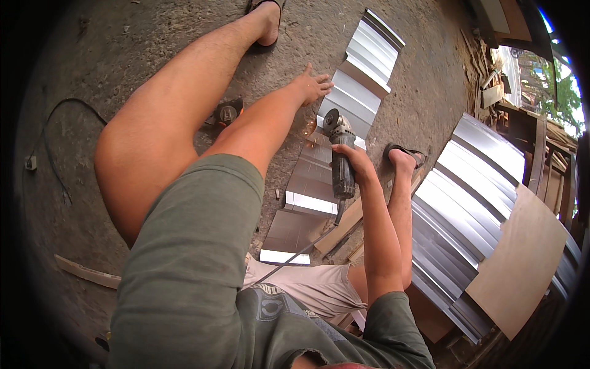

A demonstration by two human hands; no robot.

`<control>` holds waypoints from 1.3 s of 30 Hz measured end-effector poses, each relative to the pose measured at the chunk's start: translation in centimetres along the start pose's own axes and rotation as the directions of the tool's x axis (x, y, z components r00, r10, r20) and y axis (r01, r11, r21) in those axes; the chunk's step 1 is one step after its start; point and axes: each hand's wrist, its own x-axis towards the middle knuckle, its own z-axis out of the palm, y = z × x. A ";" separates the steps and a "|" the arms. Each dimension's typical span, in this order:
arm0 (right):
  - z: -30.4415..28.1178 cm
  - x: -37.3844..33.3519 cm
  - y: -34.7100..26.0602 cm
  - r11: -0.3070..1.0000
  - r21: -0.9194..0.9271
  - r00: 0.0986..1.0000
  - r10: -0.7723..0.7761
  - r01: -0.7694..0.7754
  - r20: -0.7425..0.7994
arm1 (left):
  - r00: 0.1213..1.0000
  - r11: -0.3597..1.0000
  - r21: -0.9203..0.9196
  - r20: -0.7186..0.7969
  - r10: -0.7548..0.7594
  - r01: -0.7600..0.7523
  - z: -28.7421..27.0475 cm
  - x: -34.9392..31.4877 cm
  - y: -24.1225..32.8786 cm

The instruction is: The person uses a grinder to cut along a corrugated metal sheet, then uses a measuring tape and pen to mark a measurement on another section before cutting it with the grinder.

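My right hand [355,162] is wrapped round the body of an angle grinder [343,178], whose cord trails back toward me. Its disc [332,117] is at the left part of a long, narrow ribbed metal sheet [353,92] lying on the ground. Small orange sparks show just left of the disc. Fingers spread, my left hand [314,87] reaches to the sheet's left edge, beyond the grinder; whether it presses on the metal I cannot tell. The near part of the sheet [301,227] extends back toward my shorts.
Another power tool [227,112] lies left of my left forearm, partly hidden. A black cable [55,111] curves over the ground at far left. Wooden strips [344,226] lie beside the sheet. At right are larger ribbed sheets [458,190], a plywood panel [522,258] and stacked scrap wood [541,147].
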 end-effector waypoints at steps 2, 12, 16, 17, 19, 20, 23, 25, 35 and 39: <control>0.0 0.1 0.1 1.000 0.003 1.000 0.007 -0.007 -0.003 | 1.000 1.000 0.001 0.003 0.002 -0.002 -0.1 0.0 0.1; -0.9 1.0 -0.6 0.996 -0.031 0.996 0.080 -0.079 0.031 | 1.000 1.000 -0.003 -0.018 -0.016 0.016 -0.1 0.0 0.2; -1.1 1.5 -0.6 0.994 -0.028 0.994 0.107 -0.106 0.036 | 1.000 1.000 -0.003 -0.023 0.006 -0.006 0.1 0.1 0.1; -1.0 1.3 -0.9 0.994 -0.031 0.993 0.109 -0.108 0.036 | 1.000 1.000 -0.006 -0.028 0.002 -0.002 0.2 0.1 0.0; -0.7 1.2 -1.1 0.994 -0.033 0.994 0.105 -0.103 0.041 | 0.999 1.000 -0.011 -0.038 -0.006 0.005 0.5 0.1 -0.2; -0.7 1.2 -1.0 0.995 -0.027 0.994 0.099 -0.098 0.040 | 1.000 1.000 -0.008 -0.027 -0.003 0.003 0.3 0.0 0.0; -0.8 1.2 -0.9 0.995 -0.028 0.995 0.095 -0.094 0.038 | 1.000 1.000 0.001 -0.001 0.000 0.000 -0.3 -0.1 0.2; -0.8 1.1 -1.0 0.995 -0.035 0.995 0.096 -0.095 0.032 | 1.000 1.000 0.003 0.008 -0.003 0.003 -0.5 -0.2 0.3; -0.7 1.2 -1.4 0.996 -0.018 0.994 0.094 -0.093 0.057 | 1.000 1.000 0.007 0.016 -0.016 0.016 -0.8 -0.5 0.2; -0.7 1.2 -1.3 0.995 -0.036 0.994 0.099 -0.098 0.034 | 1.000 1.000 0.013 0.009 -0.010 0.009 -0.8 -0.5 0.3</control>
